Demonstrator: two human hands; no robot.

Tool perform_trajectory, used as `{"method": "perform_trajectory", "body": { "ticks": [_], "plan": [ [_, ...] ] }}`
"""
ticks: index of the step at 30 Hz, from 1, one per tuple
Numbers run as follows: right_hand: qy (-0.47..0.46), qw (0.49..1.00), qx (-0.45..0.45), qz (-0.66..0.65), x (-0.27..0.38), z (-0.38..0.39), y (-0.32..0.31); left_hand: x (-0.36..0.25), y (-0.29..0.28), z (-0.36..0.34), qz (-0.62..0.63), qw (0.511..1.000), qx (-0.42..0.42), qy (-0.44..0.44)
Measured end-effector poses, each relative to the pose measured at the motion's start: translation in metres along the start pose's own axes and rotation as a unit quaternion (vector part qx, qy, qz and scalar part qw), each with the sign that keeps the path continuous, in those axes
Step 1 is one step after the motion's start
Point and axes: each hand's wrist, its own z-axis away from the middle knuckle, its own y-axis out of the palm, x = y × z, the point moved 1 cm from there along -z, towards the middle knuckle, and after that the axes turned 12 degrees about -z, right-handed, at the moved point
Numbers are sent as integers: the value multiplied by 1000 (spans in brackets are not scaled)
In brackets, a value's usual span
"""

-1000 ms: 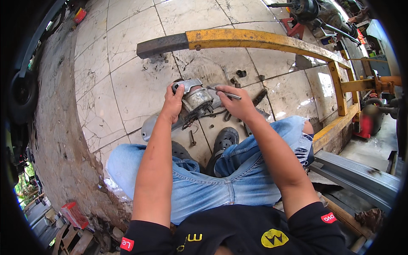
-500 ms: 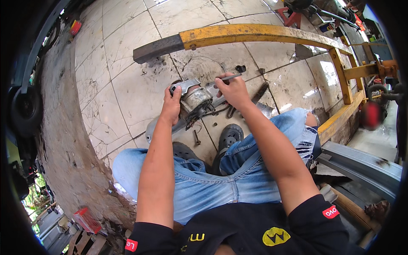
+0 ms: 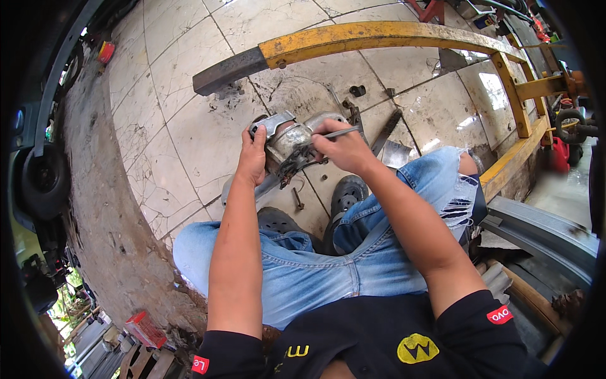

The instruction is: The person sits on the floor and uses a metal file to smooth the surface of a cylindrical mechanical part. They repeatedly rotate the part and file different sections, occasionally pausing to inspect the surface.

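My left hand [image 3: 254,155] is wrapped round the upper left of a grimy metal motor-like part [image 3: 288,140], with a silver bracket [image 3: 279,120] on top and dark wiring or fittings underneath. My right hand [image 3: 337,146] grips a slim grey metal rod tool [image 3: 344,131] at the part's right side; whether its tip touches the part is unclear. An elongated cast metal piece [image 3: 324,119] lies behind the part. A bolt [image 3: 298,201], a dark flat bar [image 3: 387,131] and small dark pieces [image 3: 357,90] lie on the tiled floor [image 3: 158,164] around them.
A yellow steel frame [image 3: 353,35] with a dark end spans beyond my hands and down the right. A steel beam [image 3: 540,230] lies right of my knee. A wheel [image 3: 44,183] is at the left edge, a red crate [image 3: 144,327] lower left, a red stand [image 3: 432,9] at the top.
My right hand with the rod has moved down and slightly left, closer against the metal part. My left hand keeps its hold. The whole view has shifted slightly.
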Motion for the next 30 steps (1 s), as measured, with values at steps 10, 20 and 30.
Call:
{"method": "perform_trajectory", "body": {
  "ticks": [10,20,30],
  "plan": [
    [-21,997,-54,44,-25,10,-10,-11,6,6,1,1000,-18,0],
    [-18,994,-95,54,-24,11,-15,-2,1,0,-21,999,-25,-6],
    [-111,986,-102,73,-21,25,19,-18,10,12,-23,999,-28,-12]
  ]
}}
